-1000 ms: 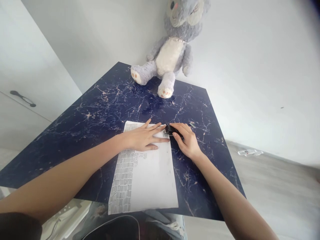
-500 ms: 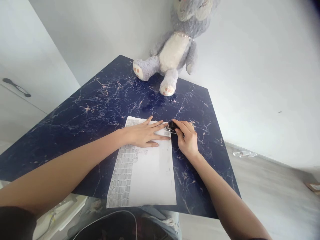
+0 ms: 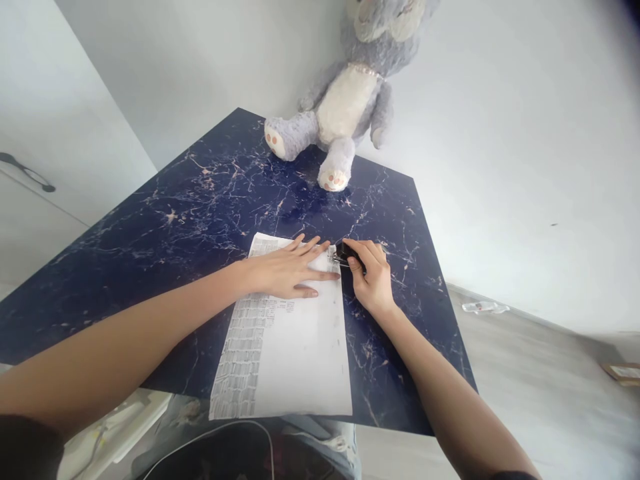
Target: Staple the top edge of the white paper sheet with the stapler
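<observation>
A printed sheet of paper (image 3: 305, 360) lies on the dark blue marbled table, near its front edge. My left hand (image 3: 287, 270) is spread flat on the upper part of the sheet, fingers apart. Wrapped in my right hand (image 3: 373, 277) is a small black stapler (image 3: 345, 252) with a metal jaw. Its jaw is at the sheet's upper right edge, close to my left fingertips. My right palm and fingers hide much of the stapler. Whether the paper is a single sheet or a stack I cannot tell.
A grey plush toy (image 3: 345, 107) sits at the back of the table (image 3: 210, 193) against the wall. On the floor to the right lie a clear plastic item (image 3: 485, 307) and a brown box (image 3: 623, 373). A cabinet handle (image 3: 27, 172) is at the left.
The stapler has tipped slightly in my right hand, and its jaw sits a little further left at the paper's edge. My left hand stays flat; the whole view has shifted slightly.
</observation>
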A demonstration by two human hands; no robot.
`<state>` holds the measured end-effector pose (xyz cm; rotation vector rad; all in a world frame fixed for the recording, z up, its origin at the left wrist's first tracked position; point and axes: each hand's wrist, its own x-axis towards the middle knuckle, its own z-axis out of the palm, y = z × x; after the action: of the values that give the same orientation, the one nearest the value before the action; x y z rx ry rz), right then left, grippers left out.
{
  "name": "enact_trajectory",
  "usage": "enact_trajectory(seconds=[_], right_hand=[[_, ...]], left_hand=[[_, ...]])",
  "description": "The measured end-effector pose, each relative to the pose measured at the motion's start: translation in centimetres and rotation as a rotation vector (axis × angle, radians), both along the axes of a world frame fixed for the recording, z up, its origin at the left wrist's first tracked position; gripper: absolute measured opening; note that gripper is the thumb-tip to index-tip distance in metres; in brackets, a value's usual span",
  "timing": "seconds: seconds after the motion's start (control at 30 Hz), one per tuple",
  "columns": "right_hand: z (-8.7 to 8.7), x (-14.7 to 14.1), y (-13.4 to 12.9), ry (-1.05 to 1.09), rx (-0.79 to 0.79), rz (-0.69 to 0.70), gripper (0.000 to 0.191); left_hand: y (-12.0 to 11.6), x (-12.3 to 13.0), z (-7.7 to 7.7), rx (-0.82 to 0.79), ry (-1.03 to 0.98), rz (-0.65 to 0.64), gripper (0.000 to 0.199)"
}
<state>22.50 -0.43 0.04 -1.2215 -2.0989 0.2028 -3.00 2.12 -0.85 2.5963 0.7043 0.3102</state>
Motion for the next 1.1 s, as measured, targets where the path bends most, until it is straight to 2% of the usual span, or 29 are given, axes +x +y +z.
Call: enact_trajectory(seconds=[0.37,0.73,1.1], right_hand=[[-0.10,0.07,0.01,-0.027,0.026,-0.016,0.036],[0.00,0.06,-0.02,-0.049,0.027,0.002,0.039],[-0.12,-0.05,0.06,-0.164,0.057,0.006,0.036]], left_hand=[[-0.85,0.27,0.86,-0.003,0.116,-0.014,0.064],[-0.71,0.76,0.56,0.003,0.135,0.023,0.066],[-0.39,0.63,0.27,0.004,0.103,0.025,0.066]])
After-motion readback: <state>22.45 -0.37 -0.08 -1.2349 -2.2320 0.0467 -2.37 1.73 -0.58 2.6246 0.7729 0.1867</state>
